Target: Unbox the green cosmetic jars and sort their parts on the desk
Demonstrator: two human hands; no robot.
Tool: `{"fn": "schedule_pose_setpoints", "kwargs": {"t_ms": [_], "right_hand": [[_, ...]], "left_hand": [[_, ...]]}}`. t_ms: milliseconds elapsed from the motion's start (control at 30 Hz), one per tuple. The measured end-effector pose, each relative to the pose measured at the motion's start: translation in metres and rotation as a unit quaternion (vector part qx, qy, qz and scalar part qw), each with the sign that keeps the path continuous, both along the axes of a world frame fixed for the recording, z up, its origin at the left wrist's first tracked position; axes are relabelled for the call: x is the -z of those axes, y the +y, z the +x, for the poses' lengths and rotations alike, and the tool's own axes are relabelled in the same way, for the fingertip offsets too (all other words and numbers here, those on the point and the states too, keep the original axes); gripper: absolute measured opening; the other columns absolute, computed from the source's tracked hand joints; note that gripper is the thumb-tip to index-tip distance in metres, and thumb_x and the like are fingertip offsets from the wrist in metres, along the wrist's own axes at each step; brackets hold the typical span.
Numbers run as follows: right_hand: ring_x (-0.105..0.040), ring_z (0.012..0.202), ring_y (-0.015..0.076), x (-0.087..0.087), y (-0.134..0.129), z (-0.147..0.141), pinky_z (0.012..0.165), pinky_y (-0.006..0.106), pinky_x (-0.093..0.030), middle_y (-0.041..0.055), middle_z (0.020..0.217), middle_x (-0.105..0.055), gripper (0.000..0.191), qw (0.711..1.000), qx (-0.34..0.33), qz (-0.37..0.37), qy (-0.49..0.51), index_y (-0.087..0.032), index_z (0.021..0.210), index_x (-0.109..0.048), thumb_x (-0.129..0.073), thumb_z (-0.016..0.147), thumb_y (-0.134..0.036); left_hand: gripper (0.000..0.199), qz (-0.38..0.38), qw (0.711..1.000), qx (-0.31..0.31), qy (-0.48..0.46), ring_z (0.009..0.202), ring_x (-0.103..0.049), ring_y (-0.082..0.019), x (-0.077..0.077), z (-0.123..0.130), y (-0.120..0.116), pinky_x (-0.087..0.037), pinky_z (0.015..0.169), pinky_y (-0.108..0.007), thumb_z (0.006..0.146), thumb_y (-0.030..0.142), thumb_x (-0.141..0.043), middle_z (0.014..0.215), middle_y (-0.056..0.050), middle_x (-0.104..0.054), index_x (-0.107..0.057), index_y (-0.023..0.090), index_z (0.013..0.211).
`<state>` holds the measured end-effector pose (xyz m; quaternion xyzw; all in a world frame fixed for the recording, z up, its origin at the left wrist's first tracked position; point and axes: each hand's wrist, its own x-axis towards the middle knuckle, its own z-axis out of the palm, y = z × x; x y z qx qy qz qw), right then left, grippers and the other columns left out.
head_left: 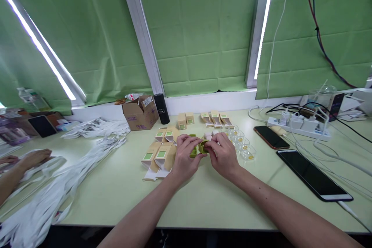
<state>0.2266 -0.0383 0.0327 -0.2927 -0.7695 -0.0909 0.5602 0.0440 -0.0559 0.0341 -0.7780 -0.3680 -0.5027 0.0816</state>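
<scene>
Both hands meet over the middle of the table. My left hand (187, 155) and my right hand (222, 153) pinch a small olive-green piece (203, 147) from either side; its exact kind is partly hidden by the fingers. Just behind my left fingers shows another yellow-green piece (193, 152), mostly covered. Small kraft boxes with green labels (162, 155) stand to the left of my left hand, their white flaps open toward me. Clear plastic cups with yellow dots (247, 152) are right of my right hand. Small pale pink-white items (208, 135) lie behind the hands.
More kraft boxes (215, 119) stand behind, near a carton (141, 113) and a black bottle (161, 108). Two phones (315, 174), a power strip (299, 126) and cables are at right. White straps (72, 174) and another person's hand (36, 159) are at left.
</scene>
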Motion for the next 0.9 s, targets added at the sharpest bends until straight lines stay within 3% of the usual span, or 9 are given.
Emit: {"fn": "schedule_pose_setpoints", "kwargs": {"t_ms": [533, 900], "right_hand": [[-0.047, 0.070, 0.0196, 0.0010, 0.0019, 0.0034, 0.069, 0.035, -0.039, 0.0034, 0.074, -0.054, 0.021, 0.997, -0.013, 0.067, -0.023, -0.023, 0.088, -0.066, -0.054, 0.096, -0.008], [-0.049, 0.069, 0.0202, 0.0013, 0.0016, 0.0032, 0.070, 0.037, -0.040, 0.0041, 0.073, -0.055, 0.024, 0.998, -0.009, 0.065, -0.022, -0.024, 0.088, -0.068, -0.051, 0.099, -0.013]], "left_hand": [[0.035, 0.007, 1.000, -0.022, -0.009, 0.112, -0.055, -0.030, -0.0005, 0.0010, -0.0010, -0.049, 0.098, -0.050, 0.089, 0.028, -0.077, 0.113, -0.009, -0.073, -0.070, 0.025, 0.123], [0.037, 0.015, 1.000, -0.020, -0.016, 0.110, -0.054, -0.029, -0.0028, 0.0011, -0.0017, -0.049, 0.097, -0.048, 0.087, 0.024, -0.078, 0.112, -0.008, -0.073, -0.069, 0.025, 0.122]]}}
